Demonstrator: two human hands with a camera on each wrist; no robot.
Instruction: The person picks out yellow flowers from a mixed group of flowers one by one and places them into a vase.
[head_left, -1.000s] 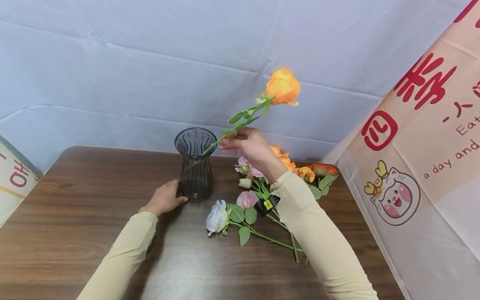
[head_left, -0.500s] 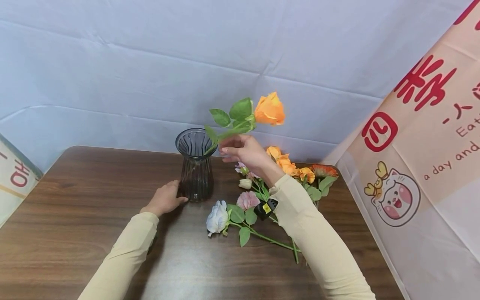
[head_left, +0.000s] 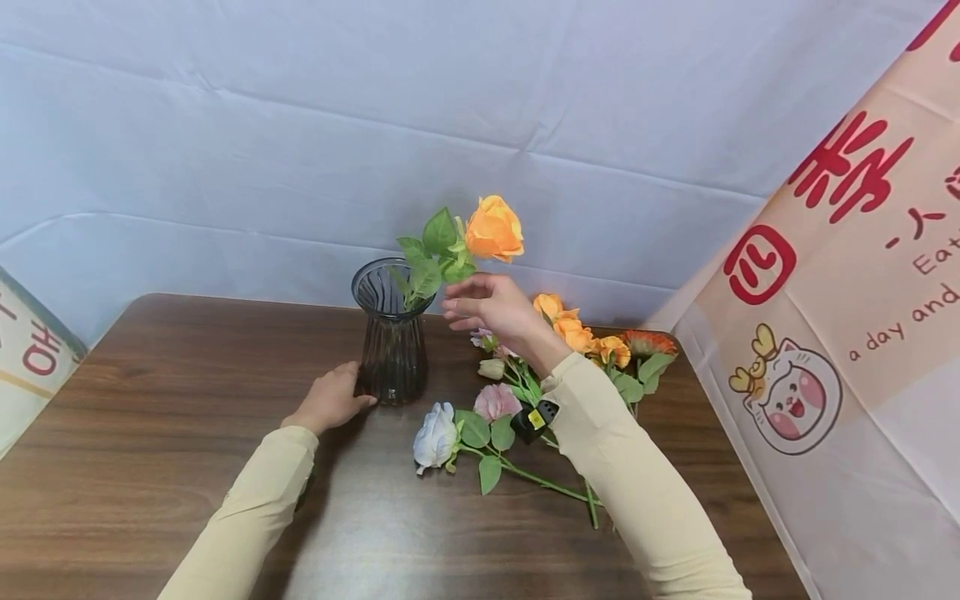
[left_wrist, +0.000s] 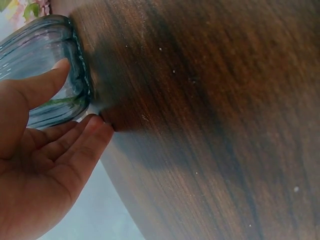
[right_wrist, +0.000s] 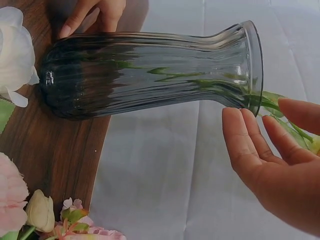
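Fingers of the right hand [head_left: 491, 310] stand apart beside the rim [right_wrist: 257, 70], the orange rose [head_left: 493, 229] leaning unaided, I judge, in the glass vase [head_left: 393, 362], whose base the left hand [head_left: 328, 400], thumb and fingers parted, seems to steady on the table [head_left: 180, 392]. The right wrist view best shows greenery [right_wrist: 170, 75] inside the glass; the head view, the whole rose.
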